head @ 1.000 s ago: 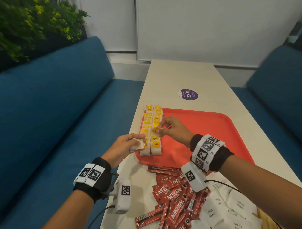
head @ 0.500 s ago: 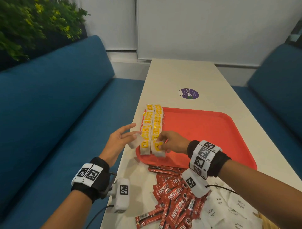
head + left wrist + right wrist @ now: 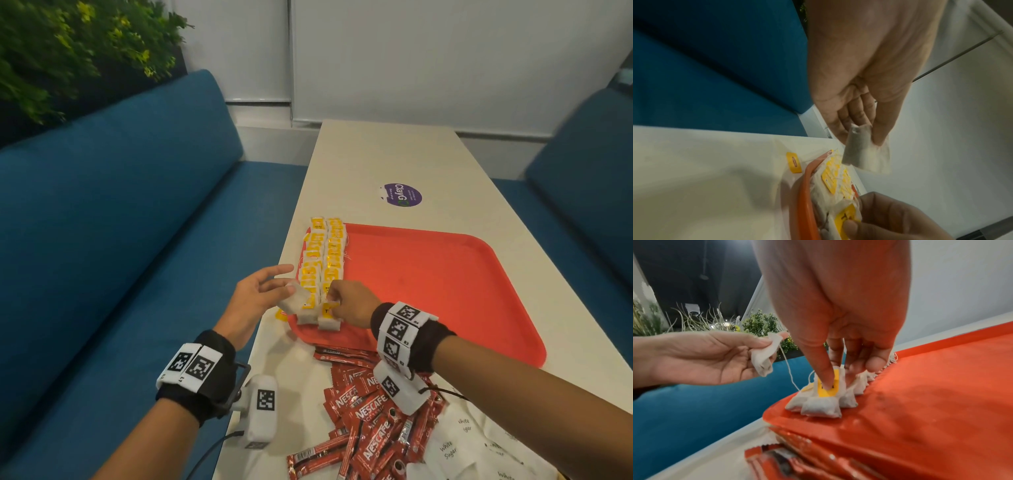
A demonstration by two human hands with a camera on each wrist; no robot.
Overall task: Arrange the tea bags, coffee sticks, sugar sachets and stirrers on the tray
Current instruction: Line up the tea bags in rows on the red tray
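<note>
An orange tray (image 3: 428,291) lies on the table with two rows of yellow-tagged tea bags (image 3: 323,260) along its left edge. My right hand (image 3: 334,301) pinches the nearest tea bag (image 3: 329,322) of the right row, thumb on its yellow tag (image 3: 828,386). Just left of the tray, my left hand (image 3: 287,284) pinches a loose tea bag (image 3: 291,299) between thumb and fingers; its string hangs down and its yellow tag (image 3: 794,164) lies on the table. Red coffee sticks (image 3: 370,411) and white sugar sachets (image 3: 459,442) are heaped near me, in front of the tray.
Blue benches run along the left (image 3: 120,240) and right (image 3: 589,171) of the narrow table. A purple sticker (image 3: 402,194) is on the tabletop beyond the tray. Most of the tray's right side is bare. A green plant (image 3: 68,51) stands behind the left bench.
My right hand has come back along the right row to its near end and taken the front tea bag. My left hand has spread its fingers, keeping its tea bag beside the tray.
</note>
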